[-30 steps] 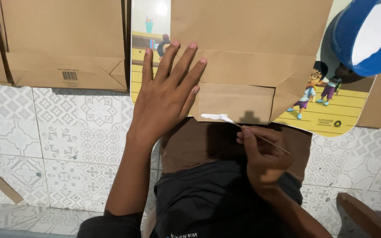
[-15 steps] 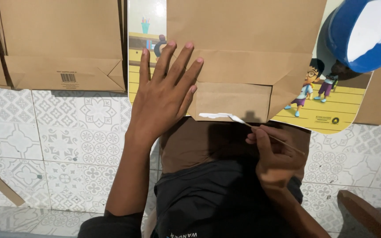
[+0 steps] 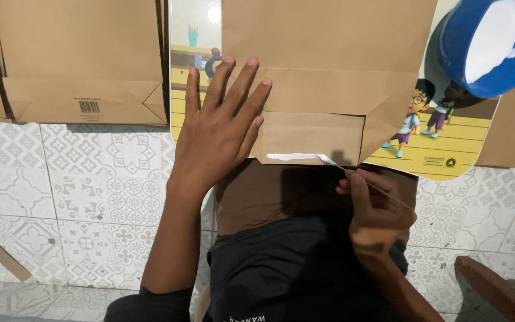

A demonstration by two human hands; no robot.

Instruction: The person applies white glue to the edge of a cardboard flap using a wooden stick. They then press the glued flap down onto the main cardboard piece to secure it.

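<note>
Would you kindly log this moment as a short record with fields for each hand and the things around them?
left hand: flat, fingers spread, pressing the brown paper bag
right hand: pinches a thin stick
stick tip: at the white glue line on the bag's bottom flap
under the bag: cartoon board
upper right: blue container
upper left: finished bag on tiled floor

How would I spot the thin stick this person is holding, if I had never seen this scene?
Find the brown paper bag lying on the cartoon picture board in the middle. Along its folded bottom edge runs a white glue line. The thin stick slants from that line into the right hand; nothing else here is so fine and straight.
</note>
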